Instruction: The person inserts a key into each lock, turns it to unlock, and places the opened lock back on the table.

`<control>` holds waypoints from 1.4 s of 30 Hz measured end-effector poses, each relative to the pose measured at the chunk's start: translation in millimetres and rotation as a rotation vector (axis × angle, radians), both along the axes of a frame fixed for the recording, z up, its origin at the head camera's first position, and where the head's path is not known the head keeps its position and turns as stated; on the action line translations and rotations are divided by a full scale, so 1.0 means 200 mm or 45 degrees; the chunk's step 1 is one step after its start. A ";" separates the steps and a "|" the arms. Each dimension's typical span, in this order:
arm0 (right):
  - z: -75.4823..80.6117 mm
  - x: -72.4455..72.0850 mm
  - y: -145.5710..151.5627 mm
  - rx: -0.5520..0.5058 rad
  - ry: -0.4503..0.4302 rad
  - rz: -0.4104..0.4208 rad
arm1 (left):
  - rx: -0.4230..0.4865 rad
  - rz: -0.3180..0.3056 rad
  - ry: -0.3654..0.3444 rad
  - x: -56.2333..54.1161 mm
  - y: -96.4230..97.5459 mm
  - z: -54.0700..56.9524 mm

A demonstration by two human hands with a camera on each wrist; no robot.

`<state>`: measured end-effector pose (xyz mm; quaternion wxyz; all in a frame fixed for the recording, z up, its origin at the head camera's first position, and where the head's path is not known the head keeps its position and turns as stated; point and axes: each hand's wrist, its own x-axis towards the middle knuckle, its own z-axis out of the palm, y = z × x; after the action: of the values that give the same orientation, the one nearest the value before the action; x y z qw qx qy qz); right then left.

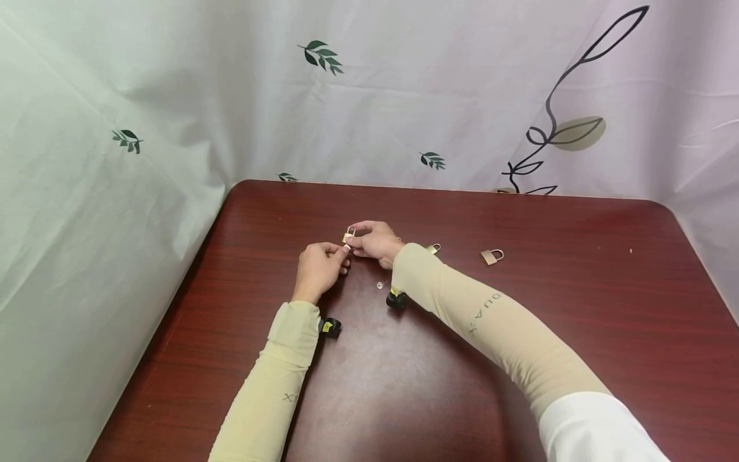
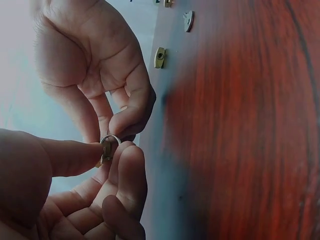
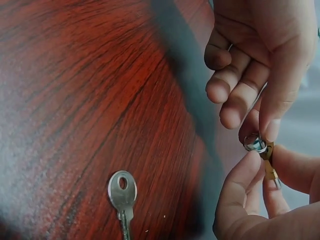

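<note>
My right hand grips a small brass padlock with its shackle pointing up in the head view. Close below it, my left hand pinches a small silvery metal ring against the lock's body. The two hands meet around the pair, and fingertips cover much of both. In the right wrist view the same ring shows between the fingertips, beside the brass body. Whether a key hangs from the ring I cannot tell. A silver key lies on the table near the hands.
Another brass padlock lies to the right on the dark red table. A further padlock is partly hidden behind the right sleeve. Patterned white cloth hangs along the table's far and left sides.
</note>
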<state>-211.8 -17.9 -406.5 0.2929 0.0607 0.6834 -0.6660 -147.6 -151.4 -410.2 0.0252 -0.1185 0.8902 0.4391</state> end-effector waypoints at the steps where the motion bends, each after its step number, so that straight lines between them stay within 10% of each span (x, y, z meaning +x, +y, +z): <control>1: 0.00 0.00 0.00 0.001 0.003 0.001 | -0.003 -0.003 0.000 0.00 0.00 0.00; 42: 0.02 -0.02 -0.09 0.879 0.495 0.183 | -0.088 0.050 -0.124 0.00 -0.07 0.01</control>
<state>-216.7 -35.9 -403.1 0.1663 -0.0195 0.9121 -0.3743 -147.4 -165.3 -407.6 0.0558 -0.1578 0.9001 0.4023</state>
